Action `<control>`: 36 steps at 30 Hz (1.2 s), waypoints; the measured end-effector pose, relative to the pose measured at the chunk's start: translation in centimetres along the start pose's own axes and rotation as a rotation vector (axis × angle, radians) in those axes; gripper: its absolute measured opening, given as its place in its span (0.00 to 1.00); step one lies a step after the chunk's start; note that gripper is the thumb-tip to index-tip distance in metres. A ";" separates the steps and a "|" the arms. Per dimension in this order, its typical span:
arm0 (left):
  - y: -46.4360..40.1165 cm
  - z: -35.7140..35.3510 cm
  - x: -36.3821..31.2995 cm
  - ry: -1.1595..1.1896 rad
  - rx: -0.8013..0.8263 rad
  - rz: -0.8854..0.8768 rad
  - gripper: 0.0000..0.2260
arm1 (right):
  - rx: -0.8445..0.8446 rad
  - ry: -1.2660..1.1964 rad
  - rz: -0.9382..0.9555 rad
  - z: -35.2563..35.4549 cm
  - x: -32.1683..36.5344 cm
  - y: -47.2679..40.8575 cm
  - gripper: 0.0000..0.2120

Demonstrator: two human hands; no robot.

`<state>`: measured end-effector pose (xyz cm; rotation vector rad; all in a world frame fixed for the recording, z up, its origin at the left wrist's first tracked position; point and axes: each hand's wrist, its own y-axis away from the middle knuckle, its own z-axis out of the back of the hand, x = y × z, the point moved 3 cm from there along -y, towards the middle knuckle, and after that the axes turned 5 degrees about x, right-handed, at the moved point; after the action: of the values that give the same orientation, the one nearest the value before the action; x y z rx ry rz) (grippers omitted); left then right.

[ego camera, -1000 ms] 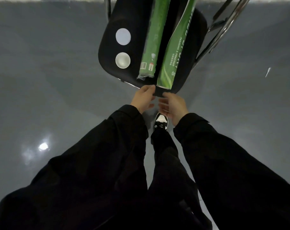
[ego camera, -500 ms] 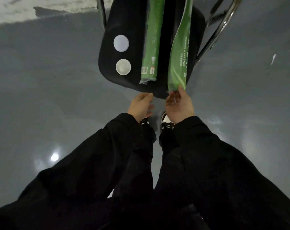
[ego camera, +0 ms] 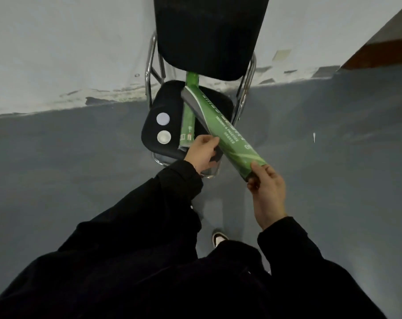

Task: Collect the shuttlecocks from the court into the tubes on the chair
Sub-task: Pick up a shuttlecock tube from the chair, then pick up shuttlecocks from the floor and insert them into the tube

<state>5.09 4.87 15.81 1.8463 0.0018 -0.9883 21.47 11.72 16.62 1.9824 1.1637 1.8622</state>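
A black chair (ego camera: 166,97) stands against the wall. One green shuttlecock tube (ego camera: 187,122) lies on its seat, pointing toward the backrest. A second, longer green tube (ego camera: 228,138) is lifted off the seat and slants down to the right. My right hand (ego camera: 268,194) pinches its open near end. My left hand (ego camera: 202,153) grips the same tube around its middle, over the seat's front edge. Two round white caps (ego camera: 162,118) (ego camera: 164,137) rest on the left part of the seat. No shuttlecock shows inside the tube mouth.
A small white piece (ego camera: 314,137), perhaps a feather or shuttlecock, lies on the grey floor to the right of the chair. The chair's backrest (ego camera: 209,35) and chrome legs stand before a pale wall (ego camera: 57,42). My shoe (ego camera: 219,238) is below.
I have stepped back and looked up. The right-hand tube has left the seat and swung out to the right in my right hand; my left hand has moved onto its middle.
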 end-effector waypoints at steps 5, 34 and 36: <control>7.6 0.5 5.5 0.351 -0.154 -0.045 0.31 | 0.347 0.271 0.157 -0.7 1.8 5.5 0.05; 67.2 9.7 70.7 1.879 -0.956 -0.790 0.33 | 2.195 1.295 0.177 10.4 -41.2 67.3 0.37; 70.5 8.4 75.3 1.957 -1.001 -0.887 0.34 | 2.363 1.323 0.253 13.1 -44.1 72.1 0.42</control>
<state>78.92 -67.46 21.14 1.0487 2.0968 0.6681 66.92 -60.33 24.52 0.0967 -1.2854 -0.2674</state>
